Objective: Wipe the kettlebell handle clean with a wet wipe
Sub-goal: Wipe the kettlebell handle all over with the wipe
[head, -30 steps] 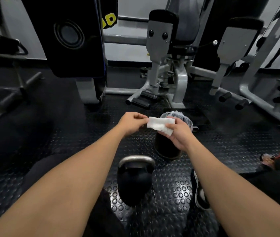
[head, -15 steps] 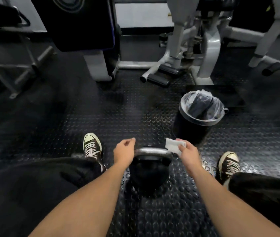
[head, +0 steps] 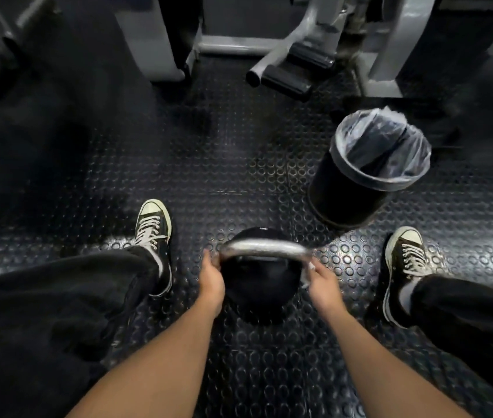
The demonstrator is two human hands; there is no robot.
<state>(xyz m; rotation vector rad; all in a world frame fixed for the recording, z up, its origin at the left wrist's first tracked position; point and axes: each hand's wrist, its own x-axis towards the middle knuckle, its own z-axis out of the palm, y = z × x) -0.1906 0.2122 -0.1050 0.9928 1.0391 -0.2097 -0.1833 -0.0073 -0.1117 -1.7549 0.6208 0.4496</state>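
The left hand point(head: 211, 280) grips the kettlebell handle point(head: 265, 248) at its left end; the right hand point(head: 323, 283) clasps a wet wipe point(head: 308, 271) round the right end.

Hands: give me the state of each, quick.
Left hand: grips the left end of the kettlebell handle.
Right hand: holds the wet wipe against the handle's right end.

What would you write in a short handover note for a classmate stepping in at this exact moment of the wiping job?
Left hand: grips the left end of the kettlebell handle, steadying it.
Right hand: holds the wet wipe against the handle's right end.
Kettlebell: upright on the rubber floor between the shoes; lined bin stands ahead to the right.
Done: wipe brought to the handle.
Left: wipe along the whole handle, then probably bin the wipe.
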